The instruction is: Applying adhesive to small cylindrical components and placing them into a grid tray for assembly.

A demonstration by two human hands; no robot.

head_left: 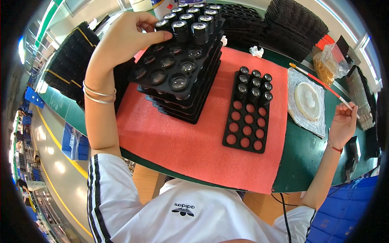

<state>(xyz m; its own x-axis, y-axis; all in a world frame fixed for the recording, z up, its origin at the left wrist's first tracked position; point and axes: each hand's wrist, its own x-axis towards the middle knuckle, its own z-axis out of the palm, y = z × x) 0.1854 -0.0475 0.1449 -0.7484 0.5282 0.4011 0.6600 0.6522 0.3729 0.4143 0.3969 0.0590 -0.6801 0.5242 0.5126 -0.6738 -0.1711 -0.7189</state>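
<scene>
Left grip [131, 35] seems closed round a glassy-topped black cylinder [163, 25]; right grip [342, 122] pinches a slim brush [318, 80] (red-shafted, tan-tipped).

I see a black cylinder [163, 26] with a shiny top, upright at the left hand [135, 34], on the topmost black tray [172, 72] of a stack. A slim red-handled brush [320, 83] slants from the right hand [343, 121], tan bristles uppermost.
</scene>
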